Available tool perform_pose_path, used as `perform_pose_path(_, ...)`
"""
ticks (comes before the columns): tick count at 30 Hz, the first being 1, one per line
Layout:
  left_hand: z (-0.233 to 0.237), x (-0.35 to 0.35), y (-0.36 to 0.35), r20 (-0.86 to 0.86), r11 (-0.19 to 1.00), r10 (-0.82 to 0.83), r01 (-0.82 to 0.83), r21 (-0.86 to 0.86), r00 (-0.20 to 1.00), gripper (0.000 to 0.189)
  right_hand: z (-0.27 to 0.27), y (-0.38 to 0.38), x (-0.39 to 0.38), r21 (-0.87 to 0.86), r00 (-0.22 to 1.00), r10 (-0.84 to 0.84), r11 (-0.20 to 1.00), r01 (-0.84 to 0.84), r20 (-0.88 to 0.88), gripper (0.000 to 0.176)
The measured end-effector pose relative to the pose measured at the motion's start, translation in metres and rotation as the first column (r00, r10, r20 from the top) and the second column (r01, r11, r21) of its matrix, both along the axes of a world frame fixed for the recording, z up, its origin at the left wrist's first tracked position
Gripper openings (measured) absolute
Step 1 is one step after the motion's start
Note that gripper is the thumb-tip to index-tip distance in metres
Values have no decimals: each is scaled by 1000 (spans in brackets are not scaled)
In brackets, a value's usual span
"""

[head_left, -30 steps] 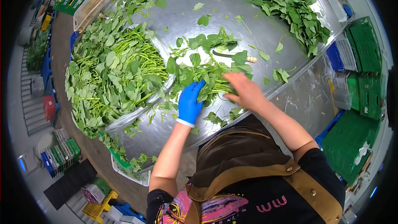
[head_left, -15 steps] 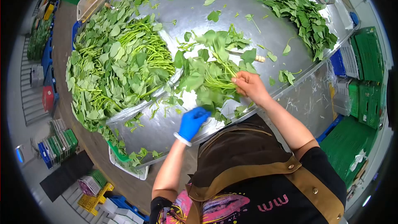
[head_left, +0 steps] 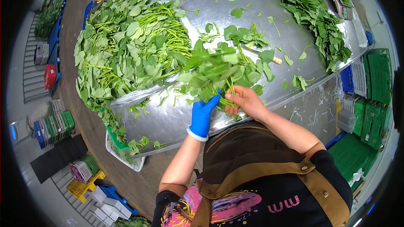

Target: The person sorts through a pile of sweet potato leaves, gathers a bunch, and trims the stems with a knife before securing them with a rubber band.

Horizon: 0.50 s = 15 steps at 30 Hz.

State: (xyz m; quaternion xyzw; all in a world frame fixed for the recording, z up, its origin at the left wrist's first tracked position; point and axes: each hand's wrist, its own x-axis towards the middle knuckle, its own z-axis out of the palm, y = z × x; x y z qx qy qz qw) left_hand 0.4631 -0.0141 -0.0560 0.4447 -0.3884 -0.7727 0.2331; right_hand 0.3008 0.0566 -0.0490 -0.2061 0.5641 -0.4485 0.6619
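Observation:
I hold a bunch of leafy green stems point(head_left: 219, 71) lifted just above the steel table point(head_left: 176, 117). My right hand point(head_left: 244, 100), bare, grips the stem ends from the right. In a blue glove, my left hand point(head_left: 203, 113) closes on the same stems from below and to the left. The leaves fan out up and leftward from both hands. A big heap of loose greens point(head_left: 130, 46) lies on the table to the left of the bunch.
A second heap of greens point(head_left: 315, 17) runs along the table's far right edge, beside a scale point(head_left: 343, 10). A knife with a pale handle point(head_left: 271, 59) lies behind the bunch. Green and blue crates point(head_left: 370, 84) stack on the right; bins and crates line the floor left.
Both hands have drawn together near the table's front edge. The right hand pulled the bunch toward me, and the gloved left hand, free half a second ago, now grips the stems.

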Motion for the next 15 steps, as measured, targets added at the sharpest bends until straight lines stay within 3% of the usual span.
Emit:
perform_pose_path(2, 6, 3, 3, -45, 1000, 5, -5, 9, 999, 23, -7, 1, 4, 6, 997, -77, 997, 77, 5, 23)
perform_pose_path(5, -10, 21, 8, -74, 987, 151, -155, -39, 986, 23, -7, -3, 9, -2, 954, -295, 955, 296, 55, 21)
perform_pose_path(6, -14, 28, 1, -293, 946, 323, -316, 74, 900, 22, -14, -4, 2, 19, 930, -365, 931, 364, 41, 20)
perform_pose_path(7, -11, 38, -5, -315, 902, 424, -428, 62, 849, 19, -24, -6, -9, 40, 901, -434, 901, 433, 26, 20)
perform_pose_path(8, -14, 53, -16, -418, 894, 391, -447, -40, 820, 16, -32, -5, -17, 57, 867, -499, 866, 498, 11, 21)
perform_pose_path(9, -11, 64, -23, -421, 848, 460, -527, -53, 782, 25, -27, -5, -20, 24, 916, -401, 916, 401, -2, 20)
perform_pose_path(11, 4, 76, -38, -345, 785, 617, -517, 342, 708, 34, -11, 1, -18, -20, 982, -188, 982, 188, -32, 20)
perform_pose_path(13, -13, 84, -33, -94, 918, 336, -304, 253, 937, 39, -4, 3, -7, -50, 993, -91, 995, 87, -73, 20)
perform_pose_path(14, -22, 87, -31, 44, 956, 177, -182, 232, 983, 41, 0, 2, -2, -49, 994, -31, 998, 26, -108, 20)
perform_pose_path(15, -18, 81, -27, 45, 981, 66, -73, 178, 997, 37, 1, 3, 3, -44, 990, 30, 998, -36, -141, 20)
